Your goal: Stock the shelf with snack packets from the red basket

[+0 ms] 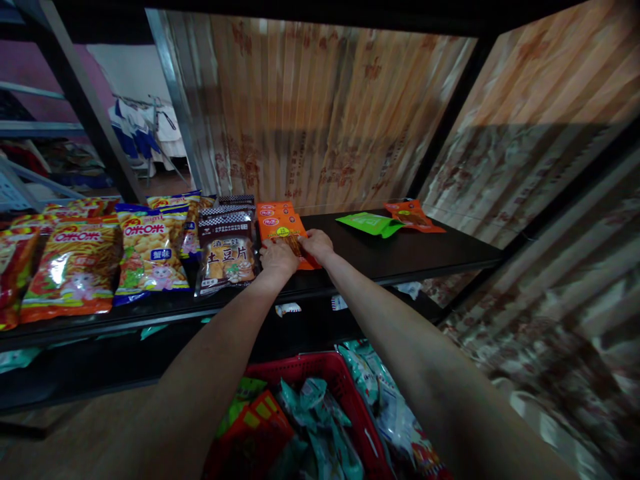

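Both my hands rest on an orange snack packet (280, 225) lying on the black shelf (430, 253). My left hand (278, 257) grips the packet's near left edge with curled fingers. My right hand (316, 243) holds its near right edge, fingers bent over it. A second orange packet lies tucked behind it. Just left of my left hand stands a brown potato-chip bag (226, 257).
Further left on the shelf lie a blue-edged snack bag (150, 250) and a red-orange bag (75, 267). A green packet (370, 223) and another orange packet (413, 215) lie to the right. A red basket (345, 387) of packets sits below my arms.
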The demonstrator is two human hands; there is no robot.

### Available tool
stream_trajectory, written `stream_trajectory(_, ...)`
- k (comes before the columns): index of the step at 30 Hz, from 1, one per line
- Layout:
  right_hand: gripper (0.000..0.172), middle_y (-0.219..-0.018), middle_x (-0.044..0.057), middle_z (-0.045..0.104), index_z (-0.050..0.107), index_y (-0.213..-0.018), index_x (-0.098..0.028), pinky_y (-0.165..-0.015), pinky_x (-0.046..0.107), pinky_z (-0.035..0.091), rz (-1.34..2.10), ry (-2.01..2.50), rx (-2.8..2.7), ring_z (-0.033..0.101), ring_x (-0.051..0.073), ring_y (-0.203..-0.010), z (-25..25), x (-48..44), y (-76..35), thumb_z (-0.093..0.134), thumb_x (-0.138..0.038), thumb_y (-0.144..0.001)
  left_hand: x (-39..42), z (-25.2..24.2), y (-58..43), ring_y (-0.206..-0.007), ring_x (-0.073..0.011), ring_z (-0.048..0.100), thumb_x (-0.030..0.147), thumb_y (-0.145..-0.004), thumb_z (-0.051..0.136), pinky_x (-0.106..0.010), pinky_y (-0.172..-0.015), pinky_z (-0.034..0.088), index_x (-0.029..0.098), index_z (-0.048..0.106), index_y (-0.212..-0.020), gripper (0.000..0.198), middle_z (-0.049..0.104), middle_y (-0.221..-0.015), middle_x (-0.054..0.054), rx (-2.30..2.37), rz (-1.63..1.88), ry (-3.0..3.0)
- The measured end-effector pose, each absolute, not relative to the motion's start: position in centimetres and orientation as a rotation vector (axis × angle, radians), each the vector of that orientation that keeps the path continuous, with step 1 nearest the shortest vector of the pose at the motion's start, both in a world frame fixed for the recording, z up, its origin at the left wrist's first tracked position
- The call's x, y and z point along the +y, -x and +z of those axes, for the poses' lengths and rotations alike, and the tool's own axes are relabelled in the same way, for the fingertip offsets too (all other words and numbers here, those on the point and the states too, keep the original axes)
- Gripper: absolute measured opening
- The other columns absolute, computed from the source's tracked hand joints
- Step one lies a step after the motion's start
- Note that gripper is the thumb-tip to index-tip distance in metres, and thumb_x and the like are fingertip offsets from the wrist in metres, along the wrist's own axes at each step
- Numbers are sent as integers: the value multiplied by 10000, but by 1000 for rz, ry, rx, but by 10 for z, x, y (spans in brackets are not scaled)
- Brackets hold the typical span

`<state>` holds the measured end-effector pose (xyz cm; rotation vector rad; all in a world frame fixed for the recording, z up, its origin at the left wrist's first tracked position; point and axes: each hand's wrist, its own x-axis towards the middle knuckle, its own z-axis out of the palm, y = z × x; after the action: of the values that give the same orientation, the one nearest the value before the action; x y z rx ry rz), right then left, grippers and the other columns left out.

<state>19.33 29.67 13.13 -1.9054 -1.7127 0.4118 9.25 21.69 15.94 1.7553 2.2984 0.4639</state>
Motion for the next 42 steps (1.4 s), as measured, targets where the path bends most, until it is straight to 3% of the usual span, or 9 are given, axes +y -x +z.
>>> stream_trajectory(14,281,-1021,98,712,706,-960,-195,-741,277,462,444,1936,-1723,660,241,-949,137,292,-194,575,-376,-789,214,159,-90,-1205,-328,478,248,-829,440,-372,-934,428,40,429,-1308,523,441,-1327,-247,2298,441,-1796)
stream_trajectory(21,366,-1104,105,688,667,-1055,-204,-794,304,466,391,1933,-1714,633,255,-1025,134,297,-189,528,-436,-809,213,165,-91,-1227,-333,479,344,-801,529,-390,-1000,391,63,436,-1309,588,430,-1355,-248,2267,426,-1787)
stream_trajectory(29,330,-1012,112,711,701,-950,-172,-718,272,472,470,1930,-1715,662,238,-927,136,296,-190,552,-425,-799,212,166,-90,-1206,-304,506,297,-839,470,-364,-989,403,59,411,-1326,544,446,-1355,-237,2261,396,-1796)
stream_trajectory(42,305,-1000,116,713,703,-925,-158,-720,259,469,516,1915,-1698,666,233,-943,136,296,-194,617,-403,-764,209,164,-87,-1192,-315,518,272,-826,464,-362,-976,417,48,441,-1299,524,472,-1316,-255,2250,401,-1853)
